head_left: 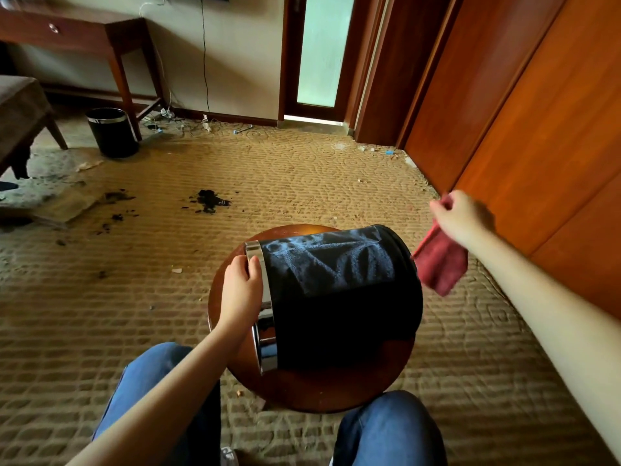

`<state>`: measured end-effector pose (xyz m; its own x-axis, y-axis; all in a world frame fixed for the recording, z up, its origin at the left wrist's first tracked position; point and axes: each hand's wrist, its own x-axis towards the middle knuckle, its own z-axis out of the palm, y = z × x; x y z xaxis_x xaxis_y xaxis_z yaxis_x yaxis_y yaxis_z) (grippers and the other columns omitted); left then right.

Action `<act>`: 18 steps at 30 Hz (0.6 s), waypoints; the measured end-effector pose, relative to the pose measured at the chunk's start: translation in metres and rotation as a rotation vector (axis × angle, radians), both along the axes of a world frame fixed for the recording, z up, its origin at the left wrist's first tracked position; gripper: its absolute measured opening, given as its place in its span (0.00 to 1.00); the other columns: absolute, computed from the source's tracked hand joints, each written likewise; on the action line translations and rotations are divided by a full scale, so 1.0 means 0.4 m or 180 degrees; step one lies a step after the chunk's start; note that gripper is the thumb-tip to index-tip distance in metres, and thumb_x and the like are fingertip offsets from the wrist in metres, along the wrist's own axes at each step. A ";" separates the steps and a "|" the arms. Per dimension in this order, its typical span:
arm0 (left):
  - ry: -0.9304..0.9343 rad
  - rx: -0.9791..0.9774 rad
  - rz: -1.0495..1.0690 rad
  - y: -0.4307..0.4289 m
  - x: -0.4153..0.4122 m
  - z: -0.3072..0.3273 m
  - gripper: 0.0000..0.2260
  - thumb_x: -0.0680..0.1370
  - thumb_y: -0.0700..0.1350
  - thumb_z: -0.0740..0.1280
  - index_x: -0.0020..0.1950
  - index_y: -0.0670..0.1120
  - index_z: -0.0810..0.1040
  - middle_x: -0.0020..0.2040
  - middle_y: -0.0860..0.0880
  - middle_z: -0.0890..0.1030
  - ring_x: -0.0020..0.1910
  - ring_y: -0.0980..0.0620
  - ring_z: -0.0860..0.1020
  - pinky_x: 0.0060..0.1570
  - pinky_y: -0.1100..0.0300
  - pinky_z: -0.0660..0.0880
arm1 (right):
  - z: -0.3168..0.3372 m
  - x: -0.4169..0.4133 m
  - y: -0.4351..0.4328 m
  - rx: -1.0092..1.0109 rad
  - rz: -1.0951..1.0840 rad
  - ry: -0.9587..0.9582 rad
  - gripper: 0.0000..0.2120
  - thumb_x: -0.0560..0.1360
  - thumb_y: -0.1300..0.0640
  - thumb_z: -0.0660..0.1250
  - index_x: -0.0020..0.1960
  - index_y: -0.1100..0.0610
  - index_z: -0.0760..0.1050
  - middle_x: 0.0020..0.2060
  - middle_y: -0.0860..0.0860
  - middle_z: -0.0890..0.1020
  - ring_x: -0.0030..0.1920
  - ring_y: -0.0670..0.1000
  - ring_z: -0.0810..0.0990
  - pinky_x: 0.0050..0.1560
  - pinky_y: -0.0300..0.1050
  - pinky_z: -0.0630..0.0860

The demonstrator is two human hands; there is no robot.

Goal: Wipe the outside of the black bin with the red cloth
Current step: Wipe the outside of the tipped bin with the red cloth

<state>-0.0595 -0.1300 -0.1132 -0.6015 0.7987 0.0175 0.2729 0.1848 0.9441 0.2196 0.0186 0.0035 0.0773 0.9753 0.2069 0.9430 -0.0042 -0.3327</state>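
On the stool [336, 391], left hand [242, 290] grips the black bin [342, 317]; right hand [460, 216] pinches the blurred red cloth [440, 267].

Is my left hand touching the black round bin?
Touching. Head view shows the left hand gripping the chrome rim of the black round bin.

Room contents, non-task:
- Round wooden stool [302, 391], lower centre.
- Patterned tan carpet [302, 183], littered throughout.
- Dark debris [210, 200], centre left.
- Flat cardboard [67, 205], left edge.
- Wooden desk [77, 31], upper left.
- Upright bin [112, 132] with a chrome rim, beside the desk leg.
- Loose cables [174, 124] along the skirting.
- Frosted glass door [322, 52], top centre.
- Wood panels [537, 105], right.
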 end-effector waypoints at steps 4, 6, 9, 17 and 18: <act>0.0152 -0.0089 0.0002 0.008 0.004 -0.017 0.11 0.83 0.46 0.53 0.44 0.44 0.67 0.57 0.41 0.72 0.56 0.46 0.68 0.58 0.52 0.63 | 0.069 0.010 0.010 0.0475 -0.0559 0.1023 0.25 0.77 0.44 0.63 0.63 0.61 0.65 0.59 0.61 0.75 0.58 0.64 0.75 0.57 0.58 0.74; 0.0128 -0.0062 0.0007 0.010 0.004 -0.026 0.10 0.83 0.47 0.53 0.47 0.43 0.69 0.62 0.41 0.70 0.62 0.45 0.67 0.62 0.52 0.62 | 0.061 0.005 0.002 0.0305 -0.0477 0.1588 0.30 0.74 0.43 0.67 0.65 0.59 0.60 0.60 0.59 0.73 0.55 0.62 0.77 0.54 0.60 0.77; 0.0122 -0.0013 0.0035 0.016 -0.001 -0.031 0.13 0.82 0.47 0.53 0.55 0.40 0.72 0.66 0.41 0.68 0.65 0.46 0.66 0.64 0.52 0.61 | 0.008 -0.010 -0.037 -0.0745 -0.0067 0.2211 0.28 0.72 0.53 0.72 0.63 0.54 0.58 0.51 0.53 0.70 0.46 0.55 0.79 0.48 0.55 0.81; 0.0257 0.0483 0.0096 0.026 -0.006 -0.038 0.19 0.83 0.45 0.55 0.73 0.46 0.65 0.74 0.48 0.63 0.71 0.51 0.64 0.66 0.58 0.59 | -0.109 0.006 -0.100 -0.1043 0.0314 0.0320 0.16 0.75 0.45 0.66 0.39 0.55 0.68 0.41 0.55 0.78 0.39 0.56 0.79 0.30 0.44 0.72; 0.0349 0.0524 0.0074 0.030 -0.007 -0.038 0.18 0.83 0.44 0.55 0.72 0.46 0.67 0.73 0.49 0.65 0.71 0.52 0.65 0.66 0.59 0.59 | -0.120 0.004 -0.112 -0.0771 0.0353 0.0095 0.16 0.75 0.45 0.65 0.40 0.56 0.67 0.41 0.55 0.78 0.40 0.56 0.77 0.30 0.44 0.67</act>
<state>-0.0622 -0.1178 -0.1286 -0.6070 0.7656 0.2130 0.3731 0.0379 0.9270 0.2210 -0.0260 -0.0446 -0.0303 0.9990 -0.0342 0.9320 0.0159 -0.3621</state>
